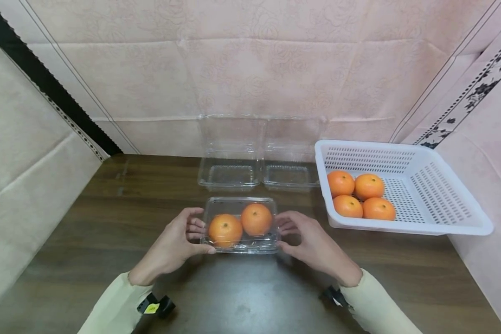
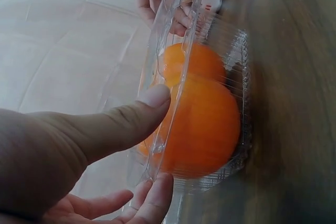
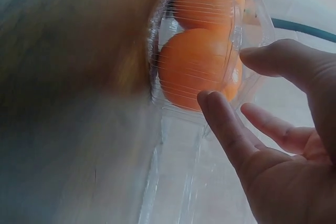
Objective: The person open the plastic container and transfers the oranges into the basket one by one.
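A clear plastic clamshell box [image 1: 240,248] sits on the table in front of me with its lid folded over. Two oranges lie inside, a nearer-left orange [image 1: 225,230] and a farther-right orange [image 1: 256,219]. My left hand [image 1: 176,241] holds the left side, thumb at the front corner and fingers along the side. In the left wrist view, its thumb [image 2: 156,97] presses on the lid's rim. At the right side, my right hand [image 1: 309,239] grips the box between thumb and fingers. The right wrist view shows fingers [image 3: 223,116] beside the ridged wall.
Two open, clear clamshell boxes, a left box [image 1: 229,178] and a right box [image 1: 290,178], stand behind, lids raised against the cloth-covered wall [image 1: 259,69]. On the right is a white perforated basket [image 1: 434,195] with several oranges [image 1: 369,186] at its left end.
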A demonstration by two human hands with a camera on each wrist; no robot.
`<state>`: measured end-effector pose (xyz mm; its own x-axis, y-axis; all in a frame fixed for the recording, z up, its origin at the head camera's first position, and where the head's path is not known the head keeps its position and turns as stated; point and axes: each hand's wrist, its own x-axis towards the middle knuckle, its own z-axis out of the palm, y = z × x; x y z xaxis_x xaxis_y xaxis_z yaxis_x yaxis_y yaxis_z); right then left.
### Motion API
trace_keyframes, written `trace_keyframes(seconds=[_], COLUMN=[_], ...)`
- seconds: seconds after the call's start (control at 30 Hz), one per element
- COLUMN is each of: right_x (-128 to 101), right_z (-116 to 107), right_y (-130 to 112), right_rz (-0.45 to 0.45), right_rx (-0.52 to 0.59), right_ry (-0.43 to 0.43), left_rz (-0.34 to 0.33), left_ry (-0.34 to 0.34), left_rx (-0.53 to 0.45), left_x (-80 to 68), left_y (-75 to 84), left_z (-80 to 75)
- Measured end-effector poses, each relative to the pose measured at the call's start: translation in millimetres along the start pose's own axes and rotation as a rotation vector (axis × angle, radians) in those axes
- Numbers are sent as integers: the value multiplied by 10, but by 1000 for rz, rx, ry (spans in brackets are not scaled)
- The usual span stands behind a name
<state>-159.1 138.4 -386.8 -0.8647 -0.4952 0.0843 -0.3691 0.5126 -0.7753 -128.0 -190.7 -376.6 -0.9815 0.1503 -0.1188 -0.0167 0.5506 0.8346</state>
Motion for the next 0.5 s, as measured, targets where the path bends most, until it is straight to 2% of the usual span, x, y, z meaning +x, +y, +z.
trace_keyframes(seconds=[0.3, 0.5], right_x=[-68, -58], right_z=[-132, -171], right_y=[80, 89], right_rz=[23, 62], right_rx=[-52, -107], right_ry=[28, 43], left_rz=[-20, -13], left_ry=[-33, -60], left_rx=[7, 31], left_x=[148, 231], left_y=[133, 187], left_z=[139, 134])
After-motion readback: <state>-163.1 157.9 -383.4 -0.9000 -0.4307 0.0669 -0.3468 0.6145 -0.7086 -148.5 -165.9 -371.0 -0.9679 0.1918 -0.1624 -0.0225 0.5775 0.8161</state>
